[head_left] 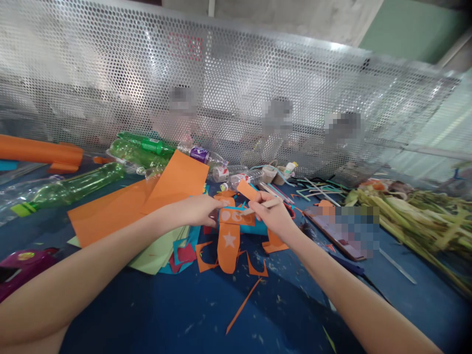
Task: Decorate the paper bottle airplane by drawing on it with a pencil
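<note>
In the middle of the table is a paper model plane with a blue tube body (260, 225). An orange wing (228, 246) with a white star hangs off its near side. White rounded marks show on an orange strip (243, 216) across the body. My left hand (202, 209) is closed at the plane's left end, fingertips partly hidden. Pinched in my right hand (271, 211) is a pale pen-like stick (266, 204), its tip at the marked strip. An upright orange paper piece (247, 190) stands just beyond my right fingers.
Orange scraps (257, 265) lie in front of the plane. Paper sheets (177, 182) and green bottles (88, 184) are to the left. A phone (332, 231), straws (317, 189) and dry husks (409, 211) lie right. A perforated metal screen (236, 88) stands behind, people beyond it.
</note>
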